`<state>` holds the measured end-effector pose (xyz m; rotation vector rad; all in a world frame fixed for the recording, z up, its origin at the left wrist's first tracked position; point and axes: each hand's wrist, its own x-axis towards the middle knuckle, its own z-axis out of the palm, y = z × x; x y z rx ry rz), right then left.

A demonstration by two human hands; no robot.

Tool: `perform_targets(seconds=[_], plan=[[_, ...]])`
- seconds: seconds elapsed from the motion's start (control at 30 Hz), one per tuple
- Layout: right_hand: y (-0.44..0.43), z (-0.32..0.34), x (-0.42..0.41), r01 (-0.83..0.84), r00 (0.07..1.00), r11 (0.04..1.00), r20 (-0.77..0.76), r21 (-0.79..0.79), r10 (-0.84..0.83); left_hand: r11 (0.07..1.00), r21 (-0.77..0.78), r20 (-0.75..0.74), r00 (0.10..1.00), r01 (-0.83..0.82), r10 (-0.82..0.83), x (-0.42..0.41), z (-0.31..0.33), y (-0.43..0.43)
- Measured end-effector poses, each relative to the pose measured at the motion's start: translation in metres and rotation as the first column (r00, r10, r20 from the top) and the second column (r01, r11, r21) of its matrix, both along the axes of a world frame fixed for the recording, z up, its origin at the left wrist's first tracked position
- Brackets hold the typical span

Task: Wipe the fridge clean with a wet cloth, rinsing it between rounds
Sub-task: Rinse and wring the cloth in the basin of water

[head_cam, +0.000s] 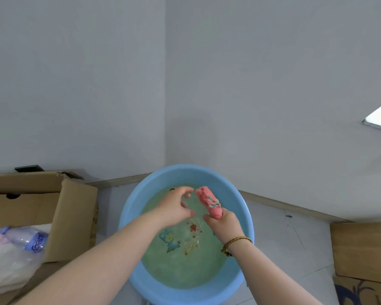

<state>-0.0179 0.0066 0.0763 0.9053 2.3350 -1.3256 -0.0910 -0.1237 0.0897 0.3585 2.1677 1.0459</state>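
A blue basin [139, 208] is sitting on the floor [284, 238] in a corner, holding greenish water with cartoon prints showing on its bottom. Over the water, the right hand [223, 224] is closing its grip around a rolled pink cloth [207, 202], which is sticking up toward 11 o'clock. The left hand [176, 205] is hovering just beside the cloth at 9 o'clock, fingers spread and not touching it. A braided bracelet [234, 243] is circling the right wrist. At 9 o'clock of the basin, an open cardboard box [75, 216] is holding a plastic bottle [24, 238].
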Motion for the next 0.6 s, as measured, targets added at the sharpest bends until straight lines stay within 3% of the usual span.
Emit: perform_targets(seconds=[0.07, 0.1, 0.17, 0.27, 0.4, 0.53, 0.6], plan=[[0.005, 0.001, 0.009, -0.048, 0.999, 0.998, -0.023, 0.048, 0.049, 0.932, 0.286, 0.311, 0.942, -0.221, 0.127, 0.010, 0.009, 0.014], [0.003, 0.001, 0.012, -0.079, 0.996, 0.995, -0.023, 0.062, 0.081, 0.885, 0.347, 0.370, 0.912, -0.311, 0.176, 0.016, 0.013, 0.020], [0.001, 0.005, 0.022, -0.089, 0.995, 0.994, -0.035, 0.055, 0.091, 0.829, 0.382, 0.379, 0.887, -0.409, 0.263, 0.028, 0.022, 0.035], [-0.006, 0.016, 0.037, 0.004, 0.968, 1.000, -0.253, 0.010, -0.002, 0.793, 0.386, 0.296, 0.877, -0.472, 0.378, 0.041, 0.027, 0.038], [0.001, 0.054, 0.073, 0.286, 0.772, 0.948, -0.553, -0.138, -0.313, 0.806, 0.466, 0.244, 0.929, -0.364, 0.278, 0.065, 0.051, 0.044], [0.024, 0.087, 0.120, 0.292, 0.665, 0.916, -0.629, -0.277, -0.402, 0.769, 0.576, 0.320, 0.942, -0.278, 0.101, 0.105, 0.079, 0.064], [0.041, 0.101, 0.158, 0.337, 0.611, 0.841, -0.581, -0.424, -0.537, 0.763, 0.616, 0.342, 0.939, -0.194, -0.038, 0.135, 0.094, 0.081]])
